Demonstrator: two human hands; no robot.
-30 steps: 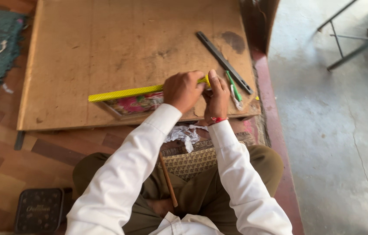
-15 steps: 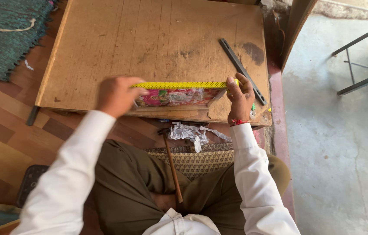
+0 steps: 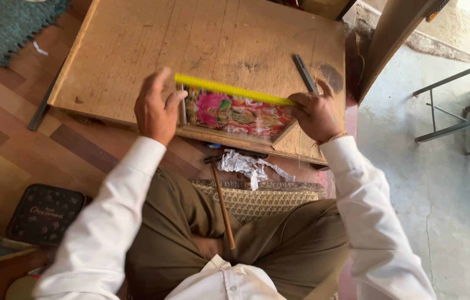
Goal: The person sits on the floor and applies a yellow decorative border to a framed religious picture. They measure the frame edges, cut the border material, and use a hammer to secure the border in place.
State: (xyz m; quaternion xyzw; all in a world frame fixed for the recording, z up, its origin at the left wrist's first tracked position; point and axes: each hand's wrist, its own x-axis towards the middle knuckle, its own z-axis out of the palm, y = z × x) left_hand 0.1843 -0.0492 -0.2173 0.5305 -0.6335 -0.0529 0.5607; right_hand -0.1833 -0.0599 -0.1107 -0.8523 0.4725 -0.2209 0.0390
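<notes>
At the near edge of the table (image 3: 135,50), the left hand (image 3: 154,108) and right hand (image 3: 317,114) each close a grip on one end of the colourful picture (image 3: 235,115) with its yellow strip (image 3: 229,90), best kept level and evenly pressed.

Stuff lying around the low wooden board (image 3: 135,50)

A dark metal ruler (image 3: 305,73) sits on its right side, crumpled silver foil (image 3: 249,165) and a wooden-handled hammer (image 3: 221,197) below the front edge, a green mat (image 3: 13,25) top left, black patterned box (image 3: 43,214) on the floor.
</notes>
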